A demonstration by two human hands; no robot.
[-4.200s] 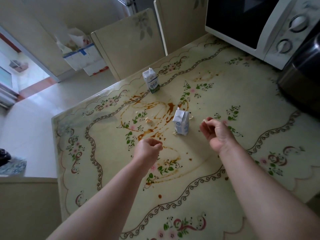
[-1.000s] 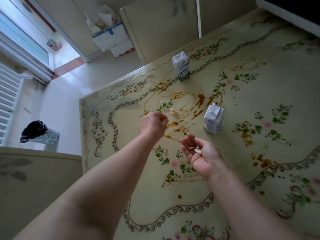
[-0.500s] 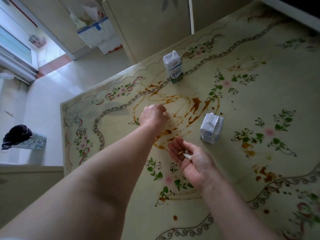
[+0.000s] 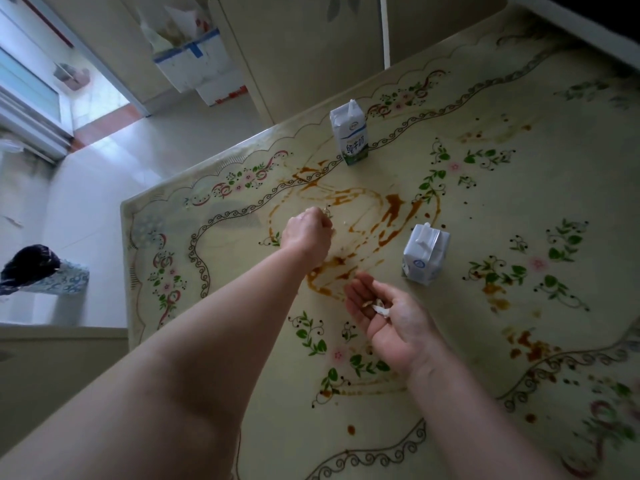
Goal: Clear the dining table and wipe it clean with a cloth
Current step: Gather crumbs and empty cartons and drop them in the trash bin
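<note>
- Left hand (image 4: 306, 233), frame centre: fingers curled under, their hold hidden, over the brown sauce smear (image 4: 391, 216).
- Right hand (image 4: 384, 317), lower centre: palm up, fingers loosely cupped, carrying pale food scraps (image 4: 377, 306).
- White-and-green milk carton (image 4: 349, 133) stands upper centre, white-and-blue milk carton (image 4: 425, 252) right of the smear, both on the cream floral-patterned table (image 4: 519, 209).

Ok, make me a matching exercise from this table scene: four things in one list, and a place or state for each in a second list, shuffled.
Things:
1. left hand
2. right hand
3. green-based carton
4. bin with dark bag

Places or states:
A. on the floor, left of the table
B. palm up, small scraps lying in it
C. upright near the table's far edge
D. knuckles up, fingertips at a pale crumb by the brown smear

Pairs: 1-D, 2-B, 3-C, 4-A.
</note>
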